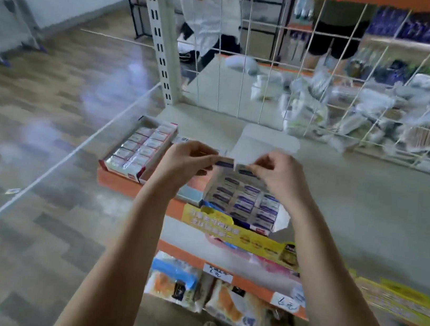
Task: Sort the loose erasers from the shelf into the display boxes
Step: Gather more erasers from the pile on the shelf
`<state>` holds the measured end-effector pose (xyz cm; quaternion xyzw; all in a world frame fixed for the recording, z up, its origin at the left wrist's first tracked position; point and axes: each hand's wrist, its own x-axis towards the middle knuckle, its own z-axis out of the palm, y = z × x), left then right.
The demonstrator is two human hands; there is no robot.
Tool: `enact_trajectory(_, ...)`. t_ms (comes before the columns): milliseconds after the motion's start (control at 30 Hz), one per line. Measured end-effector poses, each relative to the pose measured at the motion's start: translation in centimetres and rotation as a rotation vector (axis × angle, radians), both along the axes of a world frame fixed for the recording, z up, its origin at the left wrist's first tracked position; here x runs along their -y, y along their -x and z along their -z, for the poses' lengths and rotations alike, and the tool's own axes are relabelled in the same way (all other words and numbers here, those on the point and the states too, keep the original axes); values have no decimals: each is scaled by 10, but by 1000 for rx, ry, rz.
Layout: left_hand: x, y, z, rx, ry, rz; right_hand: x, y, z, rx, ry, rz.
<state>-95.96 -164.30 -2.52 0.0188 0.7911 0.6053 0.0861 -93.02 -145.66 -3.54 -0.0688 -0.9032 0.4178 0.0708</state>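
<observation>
Erasers [225, 161], one pinched in each hand, hang end to end above the shelf [355, 199], apparently being compared before sorting. Left hand [187, 157] clamps its piece at 9 o'clock; right hand [271, 168] grips a second [243, 170] at 3 o'clock. Directly below, at 6 o'clock, the blue box [244, 201] sits open and nearly full, likely the destination. A red box [138, 149] waits at 9 o'clock, near the shelf's edge.
</observation>
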Motion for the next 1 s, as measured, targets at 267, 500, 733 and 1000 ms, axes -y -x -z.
enact_trajectory(267,14,46,10,15,26,199,39,6,15,118,-196,85)
enact_trajectory(500,16,65,5,-14,71,418,57,-1,13,176,-221,176)
enact_trajectory(733,1,68,9,-56,162,532,56,-14,13,146,-297,244)
enact_trajectory(1000,-40,40,12,-390,616,680,3,-46,3,11,-351,415)
